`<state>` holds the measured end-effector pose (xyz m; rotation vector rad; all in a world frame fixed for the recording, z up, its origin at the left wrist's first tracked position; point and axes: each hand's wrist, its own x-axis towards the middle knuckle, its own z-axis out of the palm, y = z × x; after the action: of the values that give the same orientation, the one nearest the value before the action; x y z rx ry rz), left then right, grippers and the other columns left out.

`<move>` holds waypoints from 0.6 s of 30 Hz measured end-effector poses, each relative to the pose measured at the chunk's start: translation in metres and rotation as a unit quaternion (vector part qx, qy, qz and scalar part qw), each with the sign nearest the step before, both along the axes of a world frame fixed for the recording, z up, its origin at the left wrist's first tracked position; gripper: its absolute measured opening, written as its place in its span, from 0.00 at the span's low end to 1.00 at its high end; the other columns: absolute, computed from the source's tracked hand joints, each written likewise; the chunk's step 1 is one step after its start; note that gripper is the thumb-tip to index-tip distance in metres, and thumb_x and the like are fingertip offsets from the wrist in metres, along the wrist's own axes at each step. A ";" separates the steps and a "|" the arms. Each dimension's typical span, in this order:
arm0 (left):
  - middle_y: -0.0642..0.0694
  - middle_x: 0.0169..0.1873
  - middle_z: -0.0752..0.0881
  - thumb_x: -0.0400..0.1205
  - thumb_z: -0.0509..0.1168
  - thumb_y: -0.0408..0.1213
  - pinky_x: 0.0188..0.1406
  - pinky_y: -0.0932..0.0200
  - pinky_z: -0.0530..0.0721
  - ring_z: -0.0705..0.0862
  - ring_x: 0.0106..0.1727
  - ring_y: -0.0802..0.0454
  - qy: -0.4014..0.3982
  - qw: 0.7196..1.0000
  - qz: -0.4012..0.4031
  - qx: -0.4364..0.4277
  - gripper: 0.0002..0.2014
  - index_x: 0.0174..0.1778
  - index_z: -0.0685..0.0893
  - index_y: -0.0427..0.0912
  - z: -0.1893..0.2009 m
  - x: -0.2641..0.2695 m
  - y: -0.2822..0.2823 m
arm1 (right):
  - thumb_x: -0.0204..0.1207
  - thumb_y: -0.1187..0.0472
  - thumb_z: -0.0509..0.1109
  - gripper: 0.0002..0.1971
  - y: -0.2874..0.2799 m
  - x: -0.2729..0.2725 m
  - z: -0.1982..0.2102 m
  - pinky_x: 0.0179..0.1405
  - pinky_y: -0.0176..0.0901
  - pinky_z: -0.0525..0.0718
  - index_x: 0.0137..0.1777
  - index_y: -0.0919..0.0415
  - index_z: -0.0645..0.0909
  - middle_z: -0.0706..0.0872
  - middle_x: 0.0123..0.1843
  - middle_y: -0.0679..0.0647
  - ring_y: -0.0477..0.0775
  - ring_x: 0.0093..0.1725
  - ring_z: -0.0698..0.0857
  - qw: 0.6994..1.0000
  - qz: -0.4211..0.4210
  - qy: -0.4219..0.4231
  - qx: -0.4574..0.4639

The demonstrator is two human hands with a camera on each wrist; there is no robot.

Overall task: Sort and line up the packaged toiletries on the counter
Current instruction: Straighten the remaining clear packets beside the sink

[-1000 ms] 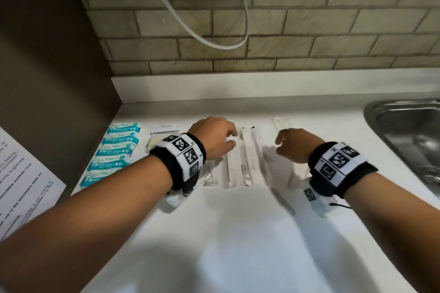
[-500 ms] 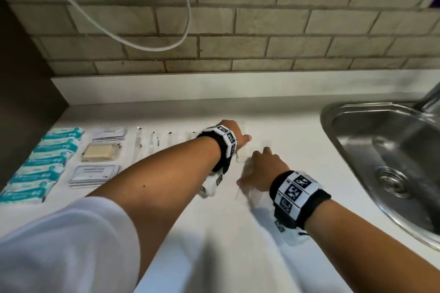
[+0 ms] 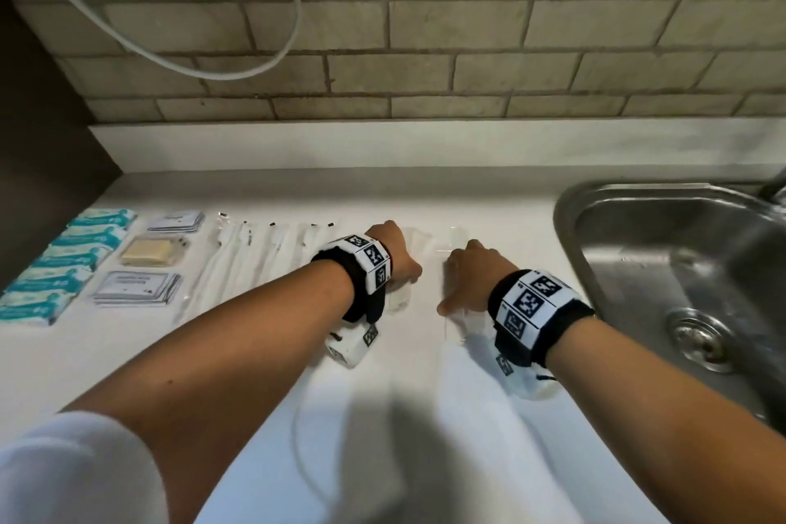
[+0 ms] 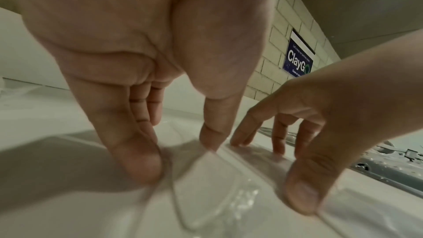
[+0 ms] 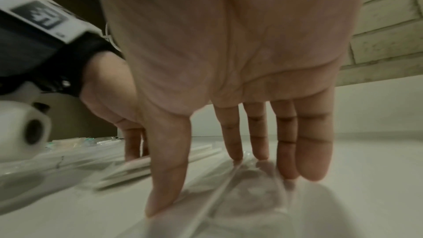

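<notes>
Sorted rows lie on the white counter (image 3: 425, 438): teal packets (image 3: 64, 264) at the far left, then white sachets (image 3: 176, 221), a wrapped soap bar (image 3: 153, 253) and flat white packets (image 3: 136, 287), then long clear-wrapped sticks (image 3: 255, 260). Right of these, my left hand (image 3: 400, 251) presses straight fingers on a clear packet (image 3: 400, 298); the left wrist view shows its fingertips at the edges of that packet (image 4: 206, 178). My right hand (image 3: 468, 277) lies beside it, and its straight fingers (image 5: 304, 151) press a second clear packet (image 5: 251, 196) flat.
A steel sink (image 3: 680, 268) is set into the counter just right of my right wrist. A brick wall with a low white upstand (image 3: 425, 145) runs along the back, a white cable (image 3: 212, 72) hangs on it, and a dark panel (image 3: 42, 140) closes the left end.
Both hands have moved right along the counter, from the long wrapped sticks to the clear packets near the sink. The head view has swung right with them.
</notes>
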<state>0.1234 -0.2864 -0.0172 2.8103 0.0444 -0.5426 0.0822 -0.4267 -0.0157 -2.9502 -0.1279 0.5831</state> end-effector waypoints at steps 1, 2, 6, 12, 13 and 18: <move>0.45 0.29 0.83 0.64 0.78 0.50 0.25 0.62 0.75 0.82 0.29 0.48 -0.005 1.000 0.008 -0.006 0.20 0.36 0.78 0.41 -0.002 -0.004 -0.002 | 0.60 0.46 0.79 0.35 -0.003 0.001 0.000 0.60 0.56 0.84 0.67 0.57 0.77 0.75 0.62 0.56 0.62 0.62 0.81 1.000 0.005 0.000 -0.003; 0.46 0.29 0.83 0.64 0.78 0.50 0.23 0.62 0.74 0.82 0.29 0.49 -0.010 1.000 0.015 -0.012 0.21 0.40 0.79 0.40 -0.004 -0.008 -0.003 | 0.60 0.46 0.79 0.35 -0.006 0.001 0.001 0.60 0.56 0.84 0.68 0.57 0.77 0.75 0.63 0.57 0.62 0.62 0.80 1.000 0.008 0.001 -0.005; 0.47 0.26 0.81 0.68 0.76 0.45 0.20 0.62 0.71 0.80 0.25 0.51 -0.003 0.999 0.026 -0.035 0.18 0.40 0.77 0.40 -0.005 -0.027 -0.013 | 0.63 0.45 0.78 0.33 -0.017 0.000 0.002 0.60 0.55 0.84 0.67 0.56 0.78 0.76 0.63 0.57 0.62 0.64 0.80 1.000 0.024 -0.003 -0.017; 0.41 0.37 0.86 0.73 0.72 0.37 0.34 0.55 0.83 0.86 0.41 0.42 -0.053 0.995 0.052 -0.071 0.08 0.40 0.82 0.37 0.007 -0.033 -0.004 | 0.71 0.43 0.72 0.29 -0.016 -0.011 -0.001 0.63 0.53 0.78 0.69 0.53 0.75 0.78 0.66 0.54 0.60 0.67 0.75 0.996 0.070 -0.058 -0.015; 0.40 0.41 0.87 0.74 0.72 0.37 0.40 0.53 0.84 0.87 0.45 0.41 -0.068 0.993 0.059 -0.077 0.10 0.46 0.83 0.36 0.010 -0.033 0.001 | 0.73 0.44 0.70 0.28 -0.012 -0.012 -0.001 0.64 0.53 0.77 0.72 0.53 0.74 0.77 0.68 0.54 0.60 0.68 0.74 0.994 0.086 -0.071 -0.006; 0.46 0.47 0.85 0.74 0.72 0.35 0.44 0.60 0.79 0.85 0.51 0.45 -0.149 0.986 0.056 -0.044 0.08 0.47 0.84 0.44 0.020 -0.032 0.031 | 0.79 0.49 0.62 0.20 0.019 -0.023 -0.005 0.61 0.50 0.75 0.68 0.56 0.78 0.80 0.65 0.55 0.60 0.67 0.76 0.985 0.151 -0.081 -0.004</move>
<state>0.0915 -0.2558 0.0026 2.7493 0.1142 -0.0923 0.0592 -0.4074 -0.0204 -3.0032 -0.6002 0.3757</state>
